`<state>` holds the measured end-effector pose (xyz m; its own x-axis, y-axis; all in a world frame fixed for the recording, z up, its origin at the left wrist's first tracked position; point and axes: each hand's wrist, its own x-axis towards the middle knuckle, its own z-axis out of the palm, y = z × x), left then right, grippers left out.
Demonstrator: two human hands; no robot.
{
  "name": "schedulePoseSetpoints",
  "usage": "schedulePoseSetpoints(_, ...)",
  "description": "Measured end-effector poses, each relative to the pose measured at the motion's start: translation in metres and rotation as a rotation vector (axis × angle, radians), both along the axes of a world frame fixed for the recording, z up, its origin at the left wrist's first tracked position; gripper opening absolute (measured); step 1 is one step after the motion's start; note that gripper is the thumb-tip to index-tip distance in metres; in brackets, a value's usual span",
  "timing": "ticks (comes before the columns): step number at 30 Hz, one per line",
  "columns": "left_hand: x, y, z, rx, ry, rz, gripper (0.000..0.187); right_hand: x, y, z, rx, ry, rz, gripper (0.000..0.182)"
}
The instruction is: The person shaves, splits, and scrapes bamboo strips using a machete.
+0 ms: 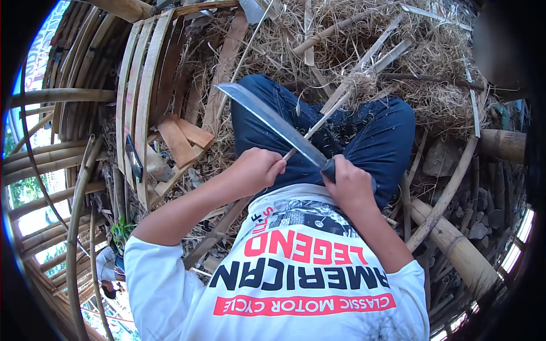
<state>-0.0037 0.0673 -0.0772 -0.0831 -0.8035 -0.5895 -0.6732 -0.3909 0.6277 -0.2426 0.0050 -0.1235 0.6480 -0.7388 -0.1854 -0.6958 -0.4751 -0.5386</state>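
My right hand (350,183) is closed round the dark handle of a large knife (273,121). Its long blade slants up and left across my lap, over the dark trousers. A thin pale strip (325,119) passes at the blade, and my left hand (261,169) is closed on its lower end. The strip runs up and right from my fist toward a tuft of shavings (360,85). Where blade and strip cross, they seem to touch. Small shavings lie on the trousers (378,128).
A wooden slatted crate (136,96) stands at the left, with a dark flat object (134,158) on it. Dry fibres (438,68) cover the ground ahead. Thick bamboo poles (455,247) lie at the right. Beyond the bamboo slats, a person (108,264) shows at lower left.
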Motion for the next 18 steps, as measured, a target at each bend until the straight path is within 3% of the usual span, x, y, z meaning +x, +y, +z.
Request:
schedulePoseSetpoints(5, -0.005, 0.004, -0.002, -0.029, -0.005, -0.016, 0.028, -0.007, -0.009, -0.001, 0.044, 0.104, 0.001, 0.03)
schedulePoseSetpoints(18, -0.004, 0.006, 0.006, -0.009, -0.003, 0.003, 0.029, -0.036, -0.031, -0.009, -0.13, 0.224, -0.01, 0.033)
